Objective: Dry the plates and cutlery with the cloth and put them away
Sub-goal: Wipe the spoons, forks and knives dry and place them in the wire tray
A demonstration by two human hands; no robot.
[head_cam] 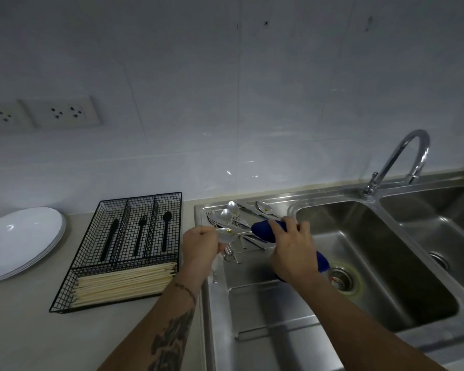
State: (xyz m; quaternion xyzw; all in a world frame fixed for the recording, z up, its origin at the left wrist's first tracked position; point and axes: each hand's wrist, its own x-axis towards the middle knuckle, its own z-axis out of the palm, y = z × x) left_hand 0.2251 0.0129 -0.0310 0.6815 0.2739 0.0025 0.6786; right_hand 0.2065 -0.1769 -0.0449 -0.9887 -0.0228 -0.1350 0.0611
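We saw the left hand point(200, 243) pinching a spoon point(225, 235), right hand point(292, 247) curled round the blue cloth point(263, 231), cutlery pile point(236, 218) just beyond.

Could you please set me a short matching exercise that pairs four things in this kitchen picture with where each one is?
Things:
1. blue cloth
2. stack of white plates
3. chopsticks
4. loose cutlery pile

Places:
A. front compartment of the black wire tray
B. on the steel drainboard, left of the sink basin
C. in the right hand, wrapped round a spoon that the left hand holds
D. on the counter, left of the tray

Pairs: 1-C, 2-D, 3-A, 4-B
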